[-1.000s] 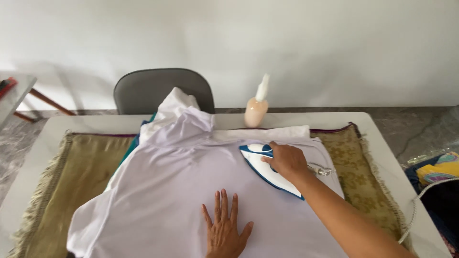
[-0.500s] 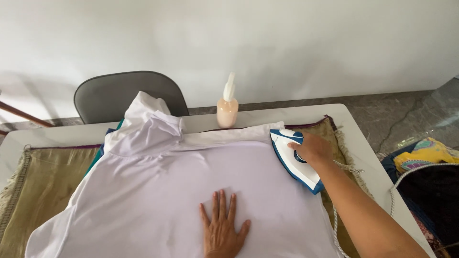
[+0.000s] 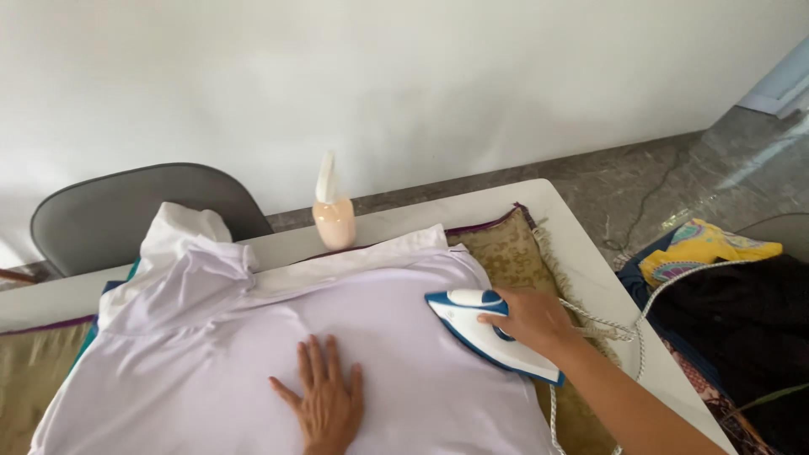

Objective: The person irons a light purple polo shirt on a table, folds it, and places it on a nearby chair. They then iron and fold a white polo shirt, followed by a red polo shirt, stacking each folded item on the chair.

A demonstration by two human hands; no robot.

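A pale lilac garment (image 3: pixel 253 337) lies spread over a gold fringed cloth (image 3: pixel 506 248) on a white table (image 3: pixel 556 211). My left hand (image 3: pixel 324 400) presses flat on the garment with fingers apart, near the front edge. My right hand (image 3: pixel 531 320) grips the handle of a white and blue iron (image 3: pixel 472 324), which rests on the garment's right side with its tip pointing left. The iron's braided cord (image 3: pixel 602 324) trails off to the right over the table edge.
A peach spray bottle (image 3: pixel 333 215) stands at the table's far edge. A grey chair (image 3: pixel 126 206) sits behind the table at the left. Dark and yellow patterned clothes (image 3: pixel 725 278) are piled to the right of the table. A white wall is behind.
My right hand slid the iron from the garment's middle out to its right edge, then back left onto the fabric. My left hand stayed flat on the garment. The view swung to the right.
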